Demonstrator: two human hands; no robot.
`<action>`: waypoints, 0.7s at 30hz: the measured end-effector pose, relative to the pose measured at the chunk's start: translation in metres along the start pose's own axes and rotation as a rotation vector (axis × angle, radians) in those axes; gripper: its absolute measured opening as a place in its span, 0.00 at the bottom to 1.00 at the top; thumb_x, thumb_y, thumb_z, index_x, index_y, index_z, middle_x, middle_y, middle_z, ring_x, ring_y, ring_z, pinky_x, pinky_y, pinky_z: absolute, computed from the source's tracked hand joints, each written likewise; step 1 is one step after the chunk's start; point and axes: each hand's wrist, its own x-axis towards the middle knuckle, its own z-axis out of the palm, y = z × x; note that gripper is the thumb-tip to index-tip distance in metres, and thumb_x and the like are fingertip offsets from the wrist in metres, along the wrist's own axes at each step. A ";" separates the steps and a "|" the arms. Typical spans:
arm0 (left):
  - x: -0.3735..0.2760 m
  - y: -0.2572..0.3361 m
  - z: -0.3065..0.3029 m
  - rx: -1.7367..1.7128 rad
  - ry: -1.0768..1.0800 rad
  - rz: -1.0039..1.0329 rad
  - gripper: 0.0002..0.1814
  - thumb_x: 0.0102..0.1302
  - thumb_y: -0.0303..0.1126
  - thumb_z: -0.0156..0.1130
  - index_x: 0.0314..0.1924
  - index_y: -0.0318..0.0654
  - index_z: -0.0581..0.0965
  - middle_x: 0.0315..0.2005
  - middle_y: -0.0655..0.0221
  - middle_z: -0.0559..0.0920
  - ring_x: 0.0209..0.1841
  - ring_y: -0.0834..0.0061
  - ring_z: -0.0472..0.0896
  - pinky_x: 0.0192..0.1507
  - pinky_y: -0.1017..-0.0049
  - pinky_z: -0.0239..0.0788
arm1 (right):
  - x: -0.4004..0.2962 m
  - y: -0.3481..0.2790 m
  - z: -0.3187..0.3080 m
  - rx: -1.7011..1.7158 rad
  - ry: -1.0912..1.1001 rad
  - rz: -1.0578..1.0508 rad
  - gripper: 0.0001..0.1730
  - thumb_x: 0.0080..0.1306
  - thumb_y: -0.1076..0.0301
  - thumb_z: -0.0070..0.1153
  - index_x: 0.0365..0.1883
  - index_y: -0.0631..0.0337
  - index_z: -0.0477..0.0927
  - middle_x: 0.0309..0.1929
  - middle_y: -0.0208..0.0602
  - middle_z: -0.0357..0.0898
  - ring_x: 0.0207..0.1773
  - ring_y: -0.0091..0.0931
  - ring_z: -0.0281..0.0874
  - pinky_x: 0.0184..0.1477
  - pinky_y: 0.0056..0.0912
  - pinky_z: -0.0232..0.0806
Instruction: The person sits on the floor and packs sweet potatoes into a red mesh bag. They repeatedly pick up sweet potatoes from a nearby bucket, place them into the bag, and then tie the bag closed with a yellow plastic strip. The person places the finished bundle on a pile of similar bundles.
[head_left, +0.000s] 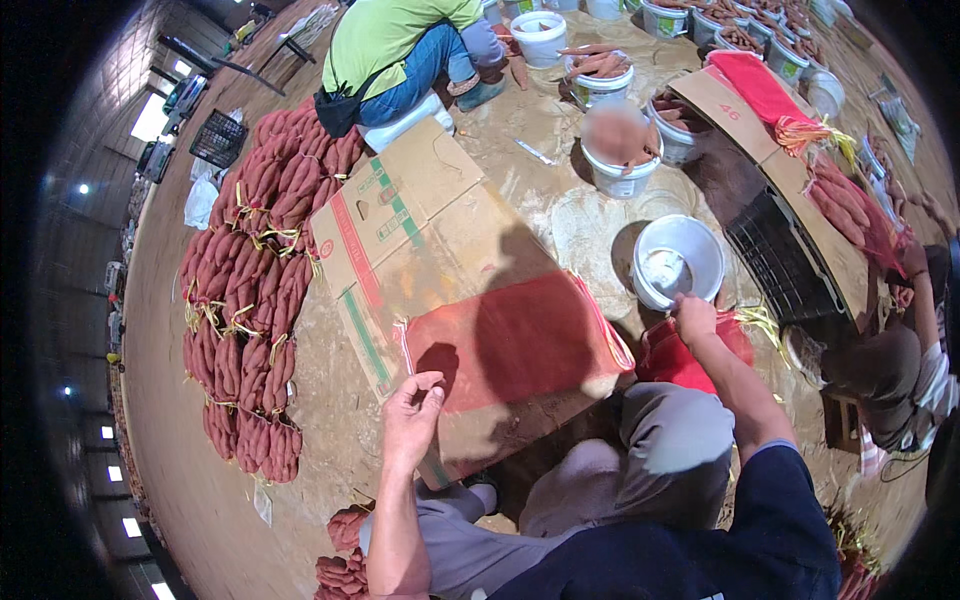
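My right hand grips the near rim of a white plastic bucket, which is tilted and has no sweet potatoes in it. Before me a red mesh bag lies flat on a flattened cardboard carton. Above the bag's left edge is my left hand, thumb and forefinger close together; whether anything thin is between them I cannot tell. More red mesh bags with yellow ties lie beside my right knee, below the bucket.
Filled mesh bags of sweet potatoes are piled at left. Buckets of sweet potatoes stand at the top and upper right. A co-worker in a green shirt sits ahead; another person's hand touches a filled bag at a cardboard-topped black crate.
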 end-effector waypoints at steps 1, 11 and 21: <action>0.002 0.001 0.002 0.030 -0.013 0.013 0.11 0.72 0.25 0.62 0.52 0.34 0.81 0.42 0.74 0.84 0.44 0.83 0.79 0.50 0.79 0.72 | 0.000 0.003 0.001 0.012 0.035 -0.016 0.07 0.66 0.64 0.56 0.36 0.56 0.83 0.36 0.44 0.83 0.39 0.45 0.85 0.43 0.51 0.76; 0.017 -0.011 0.012 0.175 -0.092 0.100 0.12 0.71 0.24 0.62 0.53 0.33 0.81 0.44 0.72 0.85 0.45 0.83 0.80 0.48 0.79 0.73 | -0.041 -0.009 -0.101 0.164 0.246 -0.175 0.09 0.60 0.73 0.60 0.38 0.55 0.75 0.35 0.44 0.78 0.33 0.47 0.80 0.33 0.52 0.72; 0.029 0.005 0.020 0.162 -0.056 0.093 0.11 0.66 0.26 0.65 0.48 0.32 0.83 0.42 0.62 0.85 0.45 0.72 0.83 0.51 0.72 0.74 | 0.194 0.009 -0.373 -0.219 0.730 -0.164 0.18 0.65 0.66 0.57 0.53 0.55 0.72 0.46 0.52 0.78 0.44 0.49 0.82 0.40 0.55 0.74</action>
